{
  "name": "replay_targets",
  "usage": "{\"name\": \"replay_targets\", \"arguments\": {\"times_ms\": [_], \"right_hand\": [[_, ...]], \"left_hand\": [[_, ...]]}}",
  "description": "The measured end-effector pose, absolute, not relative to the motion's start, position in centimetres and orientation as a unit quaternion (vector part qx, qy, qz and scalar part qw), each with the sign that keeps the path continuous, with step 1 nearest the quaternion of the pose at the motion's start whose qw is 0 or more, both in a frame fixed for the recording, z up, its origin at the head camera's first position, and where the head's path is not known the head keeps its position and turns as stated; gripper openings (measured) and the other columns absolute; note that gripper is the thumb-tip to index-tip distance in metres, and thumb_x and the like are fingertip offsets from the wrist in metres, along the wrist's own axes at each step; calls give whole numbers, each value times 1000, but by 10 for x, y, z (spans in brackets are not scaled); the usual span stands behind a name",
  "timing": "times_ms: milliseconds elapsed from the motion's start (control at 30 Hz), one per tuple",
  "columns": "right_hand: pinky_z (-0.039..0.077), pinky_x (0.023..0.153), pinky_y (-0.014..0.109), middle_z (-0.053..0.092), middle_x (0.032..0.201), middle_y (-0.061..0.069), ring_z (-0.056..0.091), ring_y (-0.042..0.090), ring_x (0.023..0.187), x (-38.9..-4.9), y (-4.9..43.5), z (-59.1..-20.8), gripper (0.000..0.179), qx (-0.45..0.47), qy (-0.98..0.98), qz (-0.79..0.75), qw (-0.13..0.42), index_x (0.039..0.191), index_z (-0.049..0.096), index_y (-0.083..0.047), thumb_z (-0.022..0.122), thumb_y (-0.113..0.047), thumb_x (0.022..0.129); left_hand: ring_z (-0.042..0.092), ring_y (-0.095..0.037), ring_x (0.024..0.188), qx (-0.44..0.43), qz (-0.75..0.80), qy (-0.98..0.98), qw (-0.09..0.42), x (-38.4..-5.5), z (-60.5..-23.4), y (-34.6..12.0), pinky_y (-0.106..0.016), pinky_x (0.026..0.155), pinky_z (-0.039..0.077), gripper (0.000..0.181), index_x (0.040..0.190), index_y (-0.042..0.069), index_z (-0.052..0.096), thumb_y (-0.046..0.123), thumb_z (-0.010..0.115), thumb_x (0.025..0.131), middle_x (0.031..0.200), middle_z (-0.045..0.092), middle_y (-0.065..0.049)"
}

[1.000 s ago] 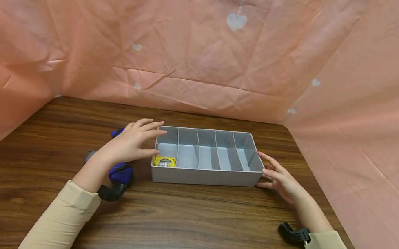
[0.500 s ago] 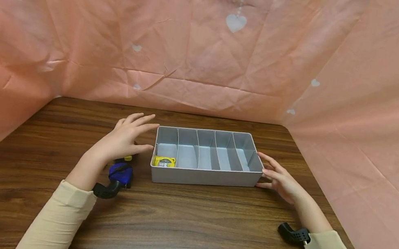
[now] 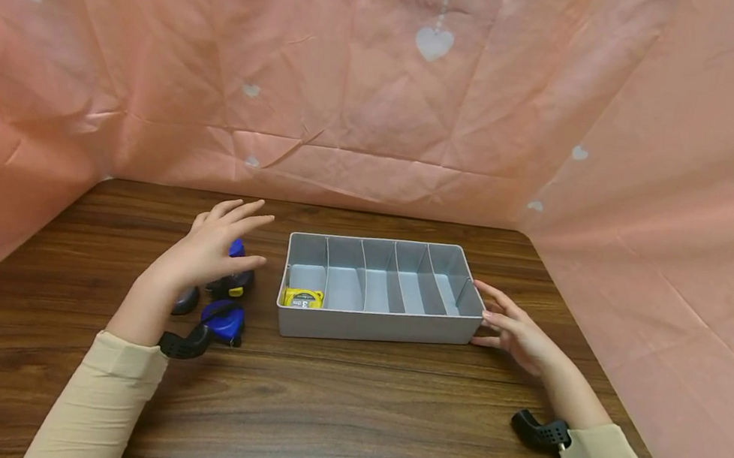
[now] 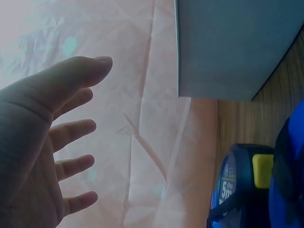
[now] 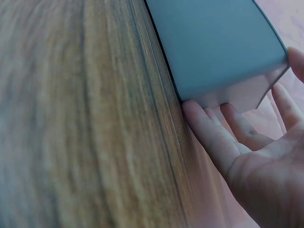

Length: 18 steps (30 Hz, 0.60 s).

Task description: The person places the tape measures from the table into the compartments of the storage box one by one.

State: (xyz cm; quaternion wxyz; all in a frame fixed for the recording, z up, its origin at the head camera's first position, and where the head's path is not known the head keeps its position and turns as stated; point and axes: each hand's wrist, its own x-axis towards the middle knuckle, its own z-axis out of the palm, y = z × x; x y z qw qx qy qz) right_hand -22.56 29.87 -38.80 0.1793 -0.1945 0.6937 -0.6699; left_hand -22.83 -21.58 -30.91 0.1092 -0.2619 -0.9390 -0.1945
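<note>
In the head view a grey divided organizer box [image 3: 376,328] stands on the table. A yellow tape measure [image 3: 303,298] lies in its leftmost compartment, at the front. My left hand [image 3: 204,252] hovers left of the box, fingers spread and nothing held. Below that hand are a blue-and-black tape measure with a yellow button [image 3: 235,291], another blue tape measure [image 3: 224,321] and a dark rounded object [image 3: 186,302], partly hidden by the wrist. The right wrist view shows my right hand [image 5: 266,161] with extended fingertips touching the end wall of the box [image 5: 213,47].
The wooden table [image 3: 345,423] extends in front of the box. A pink cloth [image 3: 354,106] with white hearts hangs behind and along both sides. A black wrist mount [image 3: 186,342] on the left arm sits close to the nearer blue tape measure.
My left hand has drawn back leftward from over the box's left end, uncovering more of the tape measures. The right hand and the box have stayed in place.
</note>
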Motion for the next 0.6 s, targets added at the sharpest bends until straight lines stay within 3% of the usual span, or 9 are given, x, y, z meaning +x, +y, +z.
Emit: {"name": "replay_targets", "arguments": {"times_ms": [600], "right_hand": [[46,89,49,18,141,33,50,26,115,-224,299,-388,58,-196,694,-669,180,154,17,-14,41,-11,102]], "left_hand": [[14,-43,138,-235,-209,-944,99,-226,-313,-245,-73,95,8,69,145,11,42,37,70,87,155,24,-12]]}}
